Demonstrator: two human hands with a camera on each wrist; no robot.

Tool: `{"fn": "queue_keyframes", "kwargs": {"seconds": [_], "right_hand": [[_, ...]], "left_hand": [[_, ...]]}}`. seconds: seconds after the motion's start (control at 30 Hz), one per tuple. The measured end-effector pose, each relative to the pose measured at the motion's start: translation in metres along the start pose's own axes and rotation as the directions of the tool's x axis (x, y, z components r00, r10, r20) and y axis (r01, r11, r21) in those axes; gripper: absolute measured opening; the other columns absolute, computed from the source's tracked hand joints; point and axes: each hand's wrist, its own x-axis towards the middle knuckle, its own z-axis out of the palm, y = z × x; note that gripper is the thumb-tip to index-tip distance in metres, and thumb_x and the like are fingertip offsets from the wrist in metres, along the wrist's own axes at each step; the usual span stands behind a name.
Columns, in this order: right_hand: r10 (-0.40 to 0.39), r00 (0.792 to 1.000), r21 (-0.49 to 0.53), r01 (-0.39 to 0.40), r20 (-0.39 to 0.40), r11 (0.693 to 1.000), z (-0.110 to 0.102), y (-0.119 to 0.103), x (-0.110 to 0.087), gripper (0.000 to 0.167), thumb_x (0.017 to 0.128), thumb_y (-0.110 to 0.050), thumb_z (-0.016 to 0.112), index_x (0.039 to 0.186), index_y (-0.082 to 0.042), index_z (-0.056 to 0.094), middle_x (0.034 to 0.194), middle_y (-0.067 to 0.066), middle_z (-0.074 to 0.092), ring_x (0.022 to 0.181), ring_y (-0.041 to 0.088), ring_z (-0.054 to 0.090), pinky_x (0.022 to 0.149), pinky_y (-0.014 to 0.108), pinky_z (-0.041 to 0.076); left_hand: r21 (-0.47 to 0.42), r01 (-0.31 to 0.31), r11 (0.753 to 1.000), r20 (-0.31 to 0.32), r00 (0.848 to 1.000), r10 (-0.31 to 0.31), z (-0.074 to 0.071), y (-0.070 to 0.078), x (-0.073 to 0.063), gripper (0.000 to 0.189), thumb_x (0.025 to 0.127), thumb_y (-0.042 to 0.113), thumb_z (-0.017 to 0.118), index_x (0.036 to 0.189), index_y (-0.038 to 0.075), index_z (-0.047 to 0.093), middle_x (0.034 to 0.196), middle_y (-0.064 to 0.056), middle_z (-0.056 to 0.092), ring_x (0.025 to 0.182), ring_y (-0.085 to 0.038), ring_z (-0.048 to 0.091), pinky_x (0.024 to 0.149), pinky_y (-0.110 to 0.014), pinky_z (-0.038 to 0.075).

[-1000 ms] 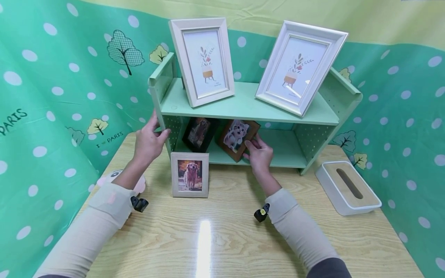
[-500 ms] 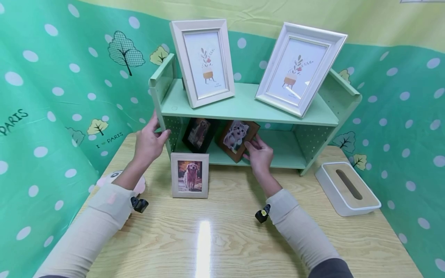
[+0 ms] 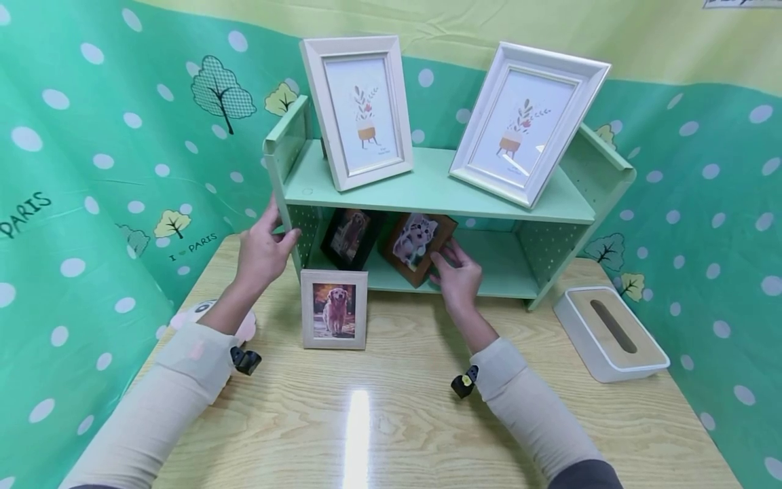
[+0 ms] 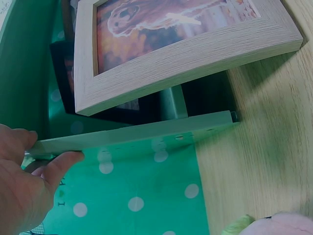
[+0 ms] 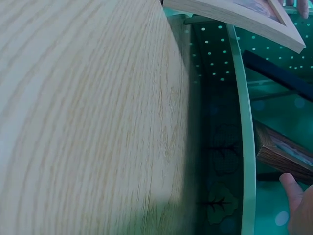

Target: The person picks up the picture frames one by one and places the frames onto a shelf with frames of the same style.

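Note:
My left hand [image 3: 259,251] grips the left side panel of the green shelf [image 3: 531,204], thumb on the near side and fingers behind. In the left wrist view the panel's edge [image 4: 146,131] lies between thumb and finger. On the lower tier, a brown photo frame [image 3: 420,248] with a kitten picture leans, tilted. My right hand [image 3: 459,275] holds its right edge, thumb in front, other fingers partly hidden. Left of it stands a black photo frame [image 3: 349,238]. A pale wooden photo frame [image 3: 334,343] with a dog picture stands before the shelf's left end.
Two large white frames with plant prints, one on the left [image 3: 366,112] and one on the right [image 3: 530,125], stand on the upper tier. A white tissue box [image 3: 611,333] with a wooden lid sits at right. A pink and white toy [image 3: 246,327] is partly behind my left forearm.
My right hand has shifted very slightly to the right at the brown photo frame's edge. The left hand and the frames keep their places.

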Motion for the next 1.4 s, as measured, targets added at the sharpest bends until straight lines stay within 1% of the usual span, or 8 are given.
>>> {"fn": "queue_keyframes", "kwargs": {"seconds": [0.2, 0.3, 0.5, 0.7, 0.8, 0.97, 1.27, 1.4], "right_hand": [[-0.017, 1.000, 0.024, 0.016, 0.021, 1.000, -0.005, 0.000, -0.005, 0.058, 0.092, -0.016, 0.078, 0.146, -0.018, 0.057, 0.137, 0.010, 0.067, 0.104, 0.021, 0.076, 0.072, 0.035, 0.067], [-0.025, 0.999, 0.033, 0.024, 0.035, 0.999, -0.007, 0.000, -0.008, 0.057, 0.092, -0.016, 0.077, 0.146, -0.018, 0.057, 0.137, 0.010, 0.067, 0.102, 0.016, 0.076, 0.074, 0.036, 0.067], [-0.045, 0.997, 0.050, 0.042, 0.056, 0.998, -0.012, -0.002, -0.013, 0.059, 0.093, -0.015, 0.076, 0.148, -0.013, 0.055, 0.138, 0.010, 0.067, 0.097, 0.008, 0.076, 0.071, 0.034, 0.067], [-0.049, 0.996, 0.060, 0.044, 0.077, 0.997, -0.014, -0.003, -0.018, 0.062, 0.092, -0.013, 0.076, 0.149, -0.011, 0.052, 0.138, 0.011, 0.067, 0.099, 0.010, 0.076, 0.074, 0.036, 0.067], [-0.032, 0.996, 0.064, 0.026, 0.083, 0.998, -0.015, -0.003, -0.021, 0.063, 0.092, -0.011, 0.076, 0.149, -0.010, 0.052, 0.138, 0.011, 0.067, 0.099, 0.009, 0.076, 0.076, 0.036, 0.067], [-0.004, 0.995, 0.071, -0.003, 0.102, 0.998, -0.015, 0.000, -0.026, 0.062, 0.092, -0.011, 0.076, 0.149, -0.009, 0.053, 0.137, 0.011, 0.067, 0.097, 0.006, 0.076, 0.077, 0.033, 0.067], [0.004, 0.990, 0.077, -0.015, 0.140, 0.997, -0.010, 0.004, -0.035, 0.057, 0.091, -0.011, 0.077, 0.144, -0.012, 0.058, 0.134, 0.011, 0.069, 0.096, 0.007, 0.076, 0.071, 0.029, 0.067], [0.007, 0.987, 0.057, -0.016, 0.158, 0.998, -0.007, 0.008, -0.039, 0.054, 0.090, -0.013, 0.078, 0.142, -0.015, 0.061, 0.131, 0.010, 0.071, 0.095, 0.008, 0.076, 0.072, 0.032, 0.068]], "left_hand": [[0.002, -0.004, 1.000, -0.001, 1.000, 0.004, 0.000, -0.001, -0.001, 0.083, 0.099, 0.008, 0.064, 0.162, 0.040, 0.020, 0.141, -0.029, 0.058, 0.119, -0.048, 0.065, 0.091, -0.054, 0.062], [-0.002, 0.000, 1.000, 0.001, 1.000, 0.000, 0.000, -0.001, -0.001, 0.083, 0.099, 0.008, 0.064, 0.162, 0.041, 0.020, 0.142, -0.029, 0.058, 0.120, -0.048, 0.064, 0.091, -0.054, 0.062], [-0.006, 0.000, 1.000, 0.003, 1.000, 0.000, -0.001, 0.001, 0.000, 0.084, 0.099, 0.008, 0.064, 0.162, 0.041, 0.019, 0.143, -0.028, 0.057, 0.121, -0.048, 0.064, 0.092, -0.054, 0.062], [-0.010, -0.005, 1.000, 0.000, 1.000, 0.005, -0.001, 0.001, 0.000, 0.083, 0.099, 0.008, 0.064, 0.162, 0.040, 0.020, 0.142, -0.029, 0.057, 0.121, -0.048, 0.063, 0.092, -0.054, 0.062], [-0.008, -0.006, 1.000, 0.001, 1.000, 0.006, -0.001, 0.001, 0.000, 0.083, 0.099, 0.007, 0.064, 0.162, 0.040, 0.021, 0.142, -0.029, 0.057, 0.121, -0.049, 0.063, 0.092, -0.054, 0.062], [-0.007, -0.008, 1.000, -0.001, 1.000, 0.008, 0.000, 0.001, 0.000, 0.082, 0.099, 0.007, 0.064, 0.162, 0.039, 0.022, 0.141, -0.030, 0.057, 0.121, -0.049, 0.063, 0.092, -0.054, 0.062], [-0.012, -0.010, 1.000, -0.001, 1.000, 0.010, -0.001, 0.001, 0.000, 0.083, 0.099, 0.007, 0.064, 0.162, 0.039, 0.021, 0.141, -0.030, 0.058, 0.120, -0.049, 0.064, 0.091, -0.054, 0.062], [-0.012, -0.012, 1.000, -0.001, 1.000, 0.012, -0.001, 0.000, -0.001, 0.083, 0.099, 0.007, 0.064, 0.162, 0.040, 0.021, 0.141, -0.030, 0.057, 0.121, -0.049, 0.063, 0.091, -0.054, 0.062]]}}
